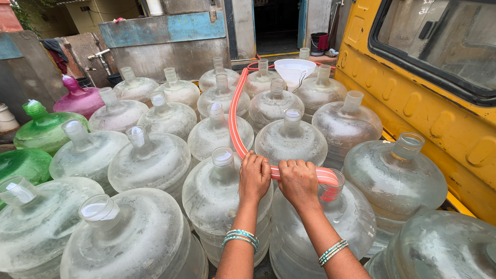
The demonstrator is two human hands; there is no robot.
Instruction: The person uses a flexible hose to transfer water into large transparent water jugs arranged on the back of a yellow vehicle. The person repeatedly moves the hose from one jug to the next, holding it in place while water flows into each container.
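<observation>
Gripping the flat red hose (pixel 236 111) with fingers curled shut, the left hand (pixel 254 177) and right hand (pixel 298 181) bent its end, at three o'clock, into a clear jug (pixel 330 227), steadying it.

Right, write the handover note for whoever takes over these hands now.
Left hand: gripping the orange hose.
Right hand: gripping the hose beside it, near its end.
Hose end sits in the open neck of the clear jug just under the right hand.
Done: several jugs in the nearer rows carry white caps.
Left: the jugs along the yellow vehicle stand open; a white funnel sits at the back.
</observation>
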